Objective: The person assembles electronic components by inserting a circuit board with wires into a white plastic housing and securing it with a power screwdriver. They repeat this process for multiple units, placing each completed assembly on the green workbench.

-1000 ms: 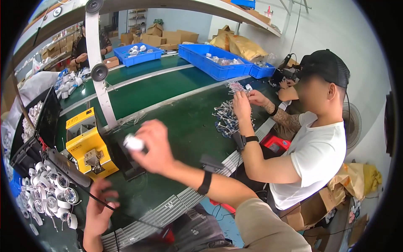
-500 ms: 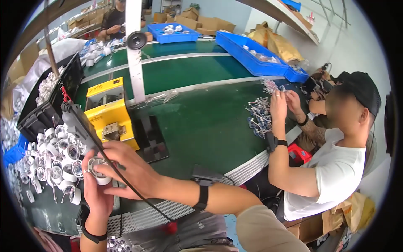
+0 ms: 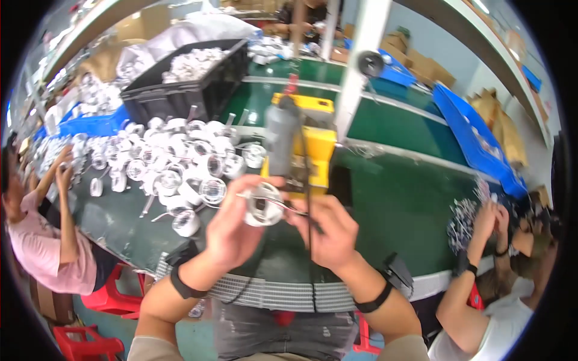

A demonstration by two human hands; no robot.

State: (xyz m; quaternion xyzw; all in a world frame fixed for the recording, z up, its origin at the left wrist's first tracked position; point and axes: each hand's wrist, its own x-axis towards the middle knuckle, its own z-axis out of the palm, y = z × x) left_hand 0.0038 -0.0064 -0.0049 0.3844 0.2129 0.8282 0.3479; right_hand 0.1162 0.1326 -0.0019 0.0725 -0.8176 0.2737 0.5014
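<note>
My left hand (image 3: 229,234) grips a round white plastic housing (image 3: 248,212) by its side, its open face turned up. Thin wires (image 3: 278,201) run out of the housing toward my right hand (image 3: 330,234), whose fingers pinch together at their end. A grey electric screwdriver (image 3: 280,141) hangs upright just beyond my hands. Its dark cable (image 3: 309,180) drops in front of my right fingers and partly hides what they hold. Behind the screwdriver stands a yellow machine (image 3: 322,141). A large pile of similar white housings (image 3: 171,180) with wires lies left of my left hand.
Beyond the pile stands a black crate (image 3: 162,102) of small white parts. Blue trays (image 3: 475,141) sit at the far right. Co-workers handle parts on both sides, one by a heap of wired pieces (image 3: 460,225). A white post (image 3: 361,78) rises from the green bench (image 3: 397,198).
My view has swung left. My hands, earlier close together around the housing, are now apart, with the right hand drawn to the right at the wires.
</note>
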